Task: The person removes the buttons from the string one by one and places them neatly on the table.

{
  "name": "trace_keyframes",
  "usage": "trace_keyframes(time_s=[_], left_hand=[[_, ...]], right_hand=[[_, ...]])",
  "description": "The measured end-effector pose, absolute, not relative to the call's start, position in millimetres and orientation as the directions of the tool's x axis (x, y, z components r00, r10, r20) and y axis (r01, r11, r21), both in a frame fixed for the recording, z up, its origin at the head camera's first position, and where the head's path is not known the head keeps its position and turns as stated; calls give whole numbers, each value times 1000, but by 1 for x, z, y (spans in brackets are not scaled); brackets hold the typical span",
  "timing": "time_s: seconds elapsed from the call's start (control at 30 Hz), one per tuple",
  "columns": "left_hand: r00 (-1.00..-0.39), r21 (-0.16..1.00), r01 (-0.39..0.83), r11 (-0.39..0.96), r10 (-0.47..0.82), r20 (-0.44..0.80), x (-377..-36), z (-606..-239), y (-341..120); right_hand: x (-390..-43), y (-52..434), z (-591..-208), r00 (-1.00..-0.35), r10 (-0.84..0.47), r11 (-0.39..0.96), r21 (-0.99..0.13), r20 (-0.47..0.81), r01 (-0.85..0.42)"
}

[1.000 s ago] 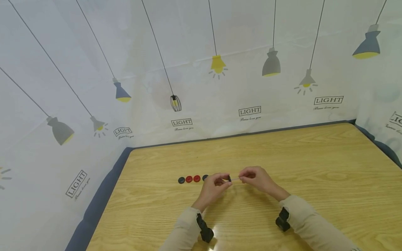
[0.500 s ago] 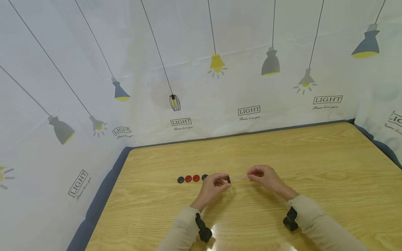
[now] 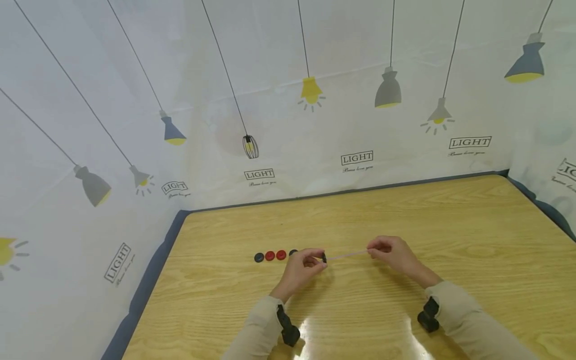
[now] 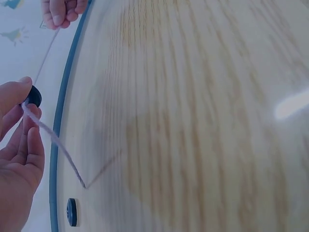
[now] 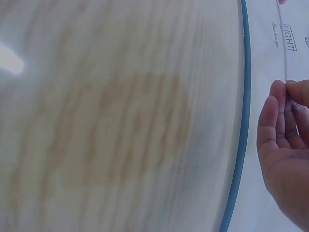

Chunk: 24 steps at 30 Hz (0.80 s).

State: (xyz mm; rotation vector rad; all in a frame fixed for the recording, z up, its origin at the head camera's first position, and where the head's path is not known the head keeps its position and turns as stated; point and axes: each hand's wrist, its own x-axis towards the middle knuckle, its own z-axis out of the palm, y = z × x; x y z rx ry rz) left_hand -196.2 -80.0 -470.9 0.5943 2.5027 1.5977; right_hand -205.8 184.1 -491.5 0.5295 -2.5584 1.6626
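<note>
My left hand [image 3: 318,261] pinches a small black button [image 3: 323,258] just above the wooden table [image 3: 405,215]. A thin pale string [image 3: 346,255] runs from that button to my right hand [image 3: 371,251], which pinches its other end. In the left wrist view the black button [image 4: 33,96] sits between thumb and fingers. There the string [image 4: 53,137] also trails down to the tabletop and leads up to the right hand [image 4: 62,10]. The right wrist view shows the right hand [image 5: 286,104] with curled fingers and the string [image 5: 285,48] as a faint line.
A row of loose buttons lies left of my left hand: a black one [image 3: 259,258], two red ones [image 3: 270,256] [image 3: 281,255], and another black one [image 3: 293,253] partly hidden by the fingers. A curtain printed with lamps [image 3: 310,95] walls in the table at the back and the left.
My right hand has moved to the right, drawing the string longer between the hands. The left hand with the button has shifted slightly left.
</note>
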Motion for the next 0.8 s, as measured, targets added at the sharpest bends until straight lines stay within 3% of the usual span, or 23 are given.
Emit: trace_keyframes(time_s=[0.27,0.8], left_hand=[[-915,874,286,393,383,127,-206,-488,-87],[-915,842,304,446,383,127,-200,-484,-107]], right_hand=[[-202,197,-493,-955,-234,391,-882,181,-263],[-198,205,-492,-953,-239,418,-866,187,-275]])
